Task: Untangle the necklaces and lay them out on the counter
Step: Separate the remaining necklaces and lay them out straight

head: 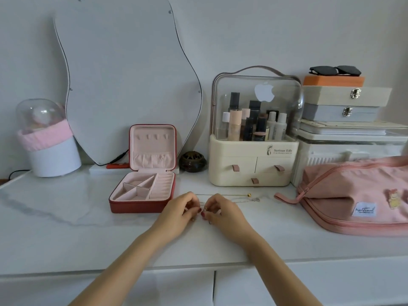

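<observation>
Thin silver and gold necklaces (239,198) lie tangled on the white marble counter (66,217), their chains trailing right toward a small gold bead and a clasp. My left hand (178,214) and my right hand (223,214) meet at the counter's middle, fingertips pinched together on a small pendant and knot (204,209) of the chains. Most of the chain between my fingers is hidden.
An open red jewellery box (143,191) with pink lining sits just left of my hands. Behind stand a wavy mirror (123,80), a cream cosmetics organiser (254,164), a dark round pot (192,161) and stacked boxes. A pink bag (357,195) lies at the right.
</observation>
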